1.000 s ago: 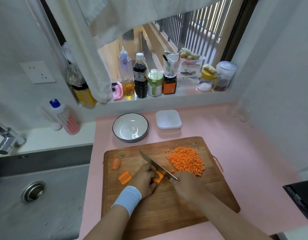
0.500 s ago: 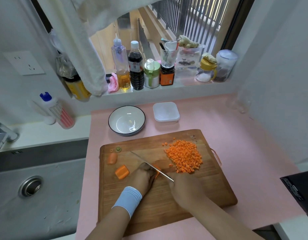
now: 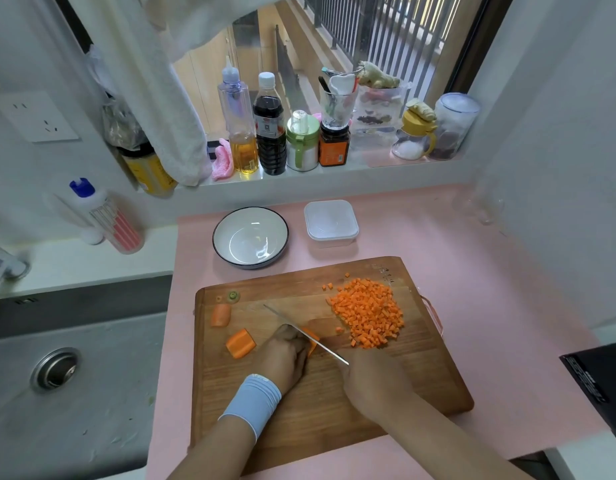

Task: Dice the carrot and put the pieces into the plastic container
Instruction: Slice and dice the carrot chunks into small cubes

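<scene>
Lower middle, the left hand (image 3: 286, 355) is holding a short orange carrot chunk (image 3: 312, 342) on the brown wooden cutting board (image 3: 299, 410). The right hand (image 3: 372, 379) is gripping the thin steel knife (image 3: 299, 331) beside those fingers (image 3: 290, 337); a slip could be cutting them. Small orange carrot cubes (image 3: 367, 311) are sitting near the board's right edge, below the square clear plastic container (image 3: 331, 223).

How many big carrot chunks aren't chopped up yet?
3: the far chunk near the cutting board's left edge, the near chunk closer to the person, and the held chunk under the left hand, mostly hidden.

Carrot piece (image 3: 313, 342), seemingly half under fingers (image 3: 294, 341)
</scene>
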Demonstrator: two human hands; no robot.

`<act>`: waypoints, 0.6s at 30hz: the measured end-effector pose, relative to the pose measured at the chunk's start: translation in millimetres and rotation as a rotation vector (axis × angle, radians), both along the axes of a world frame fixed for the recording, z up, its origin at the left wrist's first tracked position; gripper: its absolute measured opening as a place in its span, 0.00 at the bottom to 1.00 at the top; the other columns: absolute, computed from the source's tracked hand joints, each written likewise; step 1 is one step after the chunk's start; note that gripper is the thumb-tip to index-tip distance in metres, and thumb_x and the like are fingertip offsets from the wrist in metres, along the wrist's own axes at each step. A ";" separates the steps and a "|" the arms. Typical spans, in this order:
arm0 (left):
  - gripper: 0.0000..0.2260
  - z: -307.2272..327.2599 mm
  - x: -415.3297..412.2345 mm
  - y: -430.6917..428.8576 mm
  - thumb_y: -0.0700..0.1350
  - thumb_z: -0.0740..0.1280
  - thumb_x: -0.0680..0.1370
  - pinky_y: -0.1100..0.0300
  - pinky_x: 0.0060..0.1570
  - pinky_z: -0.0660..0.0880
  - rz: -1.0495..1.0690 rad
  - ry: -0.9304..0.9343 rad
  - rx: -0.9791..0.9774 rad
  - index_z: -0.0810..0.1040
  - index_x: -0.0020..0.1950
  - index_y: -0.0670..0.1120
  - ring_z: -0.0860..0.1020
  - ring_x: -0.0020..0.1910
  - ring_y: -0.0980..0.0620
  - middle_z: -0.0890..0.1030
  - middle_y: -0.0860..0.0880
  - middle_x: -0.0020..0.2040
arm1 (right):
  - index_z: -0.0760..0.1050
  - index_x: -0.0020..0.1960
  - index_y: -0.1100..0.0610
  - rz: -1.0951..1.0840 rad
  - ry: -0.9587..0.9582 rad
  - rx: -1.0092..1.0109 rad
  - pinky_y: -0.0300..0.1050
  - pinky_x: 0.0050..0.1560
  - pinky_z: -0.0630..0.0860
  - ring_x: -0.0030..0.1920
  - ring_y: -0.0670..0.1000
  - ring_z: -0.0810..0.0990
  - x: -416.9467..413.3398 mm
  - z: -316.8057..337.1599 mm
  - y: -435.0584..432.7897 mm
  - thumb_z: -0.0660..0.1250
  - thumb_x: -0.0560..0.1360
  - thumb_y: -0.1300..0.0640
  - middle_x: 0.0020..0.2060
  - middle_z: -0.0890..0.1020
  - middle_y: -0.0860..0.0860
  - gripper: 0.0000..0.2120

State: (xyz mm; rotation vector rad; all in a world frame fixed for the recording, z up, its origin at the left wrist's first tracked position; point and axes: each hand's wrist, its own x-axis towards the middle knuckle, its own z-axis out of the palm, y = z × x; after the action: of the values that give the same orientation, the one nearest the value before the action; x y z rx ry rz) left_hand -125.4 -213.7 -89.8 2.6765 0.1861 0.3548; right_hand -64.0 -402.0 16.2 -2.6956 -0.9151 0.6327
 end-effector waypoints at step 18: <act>0.11 -12.9 -0.1 -6.1 0.44 0.62 0.75 0.59 0.43 0.73 0.012 -0.127 -0.044 0.84 0.39 0.45 0.74 0.45 0.54 0.80 0.50 0.41 | 0.79 0.60 0.47 -0.005 0.076 -0.026 0.41 0.43 0.67 0.54 0.53 0.81 8.7 -1.3 11.1 0.57 0.83 0.55 0.52 0.83 0.49 0.13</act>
State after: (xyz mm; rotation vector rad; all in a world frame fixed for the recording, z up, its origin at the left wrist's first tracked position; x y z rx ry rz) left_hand -125.5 -219.7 -102.7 2.6003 0.1692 0.5172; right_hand -55.3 -390.8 14.9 -2.6749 -0.8873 0.7458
